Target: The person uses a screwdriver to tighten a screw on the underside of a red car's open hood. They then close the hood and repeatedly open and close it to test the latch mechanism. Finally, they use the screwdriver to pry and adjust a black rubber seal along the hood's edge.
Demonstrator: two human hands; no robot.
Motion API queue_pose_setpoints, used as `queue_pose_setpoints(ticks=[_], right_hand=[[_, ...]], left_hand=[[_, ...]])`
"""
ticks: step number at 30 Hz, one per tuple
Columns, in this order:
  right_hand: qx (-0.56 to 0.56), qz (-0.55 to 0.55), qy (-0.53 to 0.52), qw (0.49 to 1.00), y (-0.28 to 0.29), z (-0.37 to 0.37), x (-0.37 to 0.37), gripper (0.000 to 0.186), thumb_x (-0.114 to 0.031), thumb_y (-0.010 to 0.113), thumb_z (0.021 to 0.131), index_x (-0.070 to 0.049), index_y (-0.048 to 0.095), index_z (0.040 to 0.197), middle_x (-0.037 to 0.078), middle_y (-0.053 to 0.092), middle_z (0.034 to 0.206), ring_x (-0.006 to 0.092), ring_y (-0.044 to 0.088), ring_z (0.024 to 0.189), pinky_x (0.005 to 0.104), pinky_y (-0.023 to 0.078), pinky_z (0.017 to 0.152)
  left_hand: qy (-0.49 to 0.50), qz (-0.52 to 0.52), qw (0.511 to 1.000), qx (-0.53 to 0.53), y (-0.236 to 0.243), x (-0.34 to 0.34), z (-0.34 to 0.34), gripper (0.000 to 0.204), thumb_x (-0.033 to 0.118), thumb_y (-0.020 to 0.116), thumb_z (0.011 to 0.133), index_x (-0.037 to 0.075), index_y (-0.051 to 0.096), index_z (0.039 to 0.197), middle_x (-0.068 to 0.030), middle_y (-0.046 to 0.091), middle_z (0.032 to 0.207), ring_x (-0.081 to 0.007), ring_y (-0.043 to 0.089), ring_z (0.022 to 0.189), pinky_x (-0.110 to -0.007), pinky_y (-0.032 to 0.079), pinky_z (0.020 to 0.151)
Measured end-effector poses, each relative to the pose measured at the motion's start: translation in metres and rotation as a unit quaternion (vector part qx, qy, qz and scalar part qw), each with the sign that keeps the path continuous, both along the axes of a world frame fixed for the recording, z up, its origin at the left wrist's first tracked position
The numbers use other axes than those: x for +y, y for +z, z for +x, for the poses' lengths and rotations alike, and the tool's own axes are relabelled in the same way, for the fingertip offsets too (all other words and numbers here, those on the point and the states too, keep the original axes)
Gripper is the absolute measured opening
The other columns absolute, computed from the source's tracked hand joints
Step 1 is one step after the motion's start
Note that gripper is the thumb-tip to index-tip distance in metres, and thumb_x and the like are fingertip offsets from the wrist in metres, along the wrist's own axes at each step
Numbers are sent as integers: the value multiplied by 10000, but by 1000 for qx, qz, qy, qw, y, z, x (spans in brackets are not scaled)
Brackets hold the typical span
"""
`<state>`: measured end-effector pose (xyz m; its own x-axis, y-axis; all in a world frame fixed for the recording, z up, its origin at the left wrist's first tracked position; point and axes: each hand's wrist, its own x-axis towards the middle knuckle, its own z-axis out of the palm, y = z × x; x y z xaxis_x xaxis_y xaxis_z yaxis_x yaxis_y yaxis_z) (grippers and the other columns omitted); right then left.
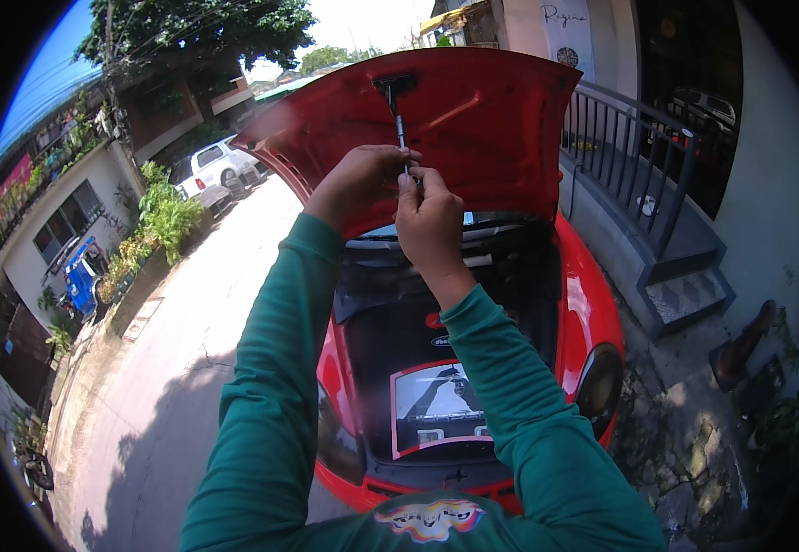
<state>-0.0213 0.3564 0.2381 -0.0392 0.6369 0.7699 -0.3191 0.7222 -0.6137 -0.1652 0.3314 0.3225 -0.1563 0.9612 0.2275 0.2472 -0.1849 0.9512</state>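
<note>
Both my arms, in green sleeves, reach up to the underside of a raised red car hood (501, 120). My left hand (372, 177) is closed, its fingertips pinching a slim silver rod-shaped tool (400, 131). Just below and beside it, my right hand (430, 213) is closed on the tool's lower part. The rod stands nearly upright, its top end at a dark latch bracket (394, 86) near the hood's edge. My fingers hide the tool's lower end, so its exact kind is unclear.
Under the hood lies a black-lined compartment (372, 340) with a pink-edged reflective panel (436, 405) in it. Dark railings (634, 156) and steps (689, 294) stand close on the right. A white vehicle (211, 166) and potted plants (165, 221) line the sunlit lane on the left.
</note>
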Motion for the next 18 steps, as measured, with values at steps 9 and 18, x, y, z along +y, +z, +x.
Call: queue_pose_setpoints(ticks=[9,18], right_hand=[[31,36,-90,995,47,0,43,285,-209,616,1056,47,741,1068,216,756,811,328,779,754,427,593,671],[192,-340,434,812,48,5,66,303,-272,386,1145,-44,565,1232,133,719,935,213,730,728,332,605,618]], left_hand=[[86,11,992,-87,42,56,30,267,113,606,1060,-66,713,1226,-125,709,1051,-209,712,947,-337,595,822],[-20,-43,986,-157,44,57,21,221,156,638,1052,-49,720,1045,-114,710,994,-207,692,810,-328,581,736]])
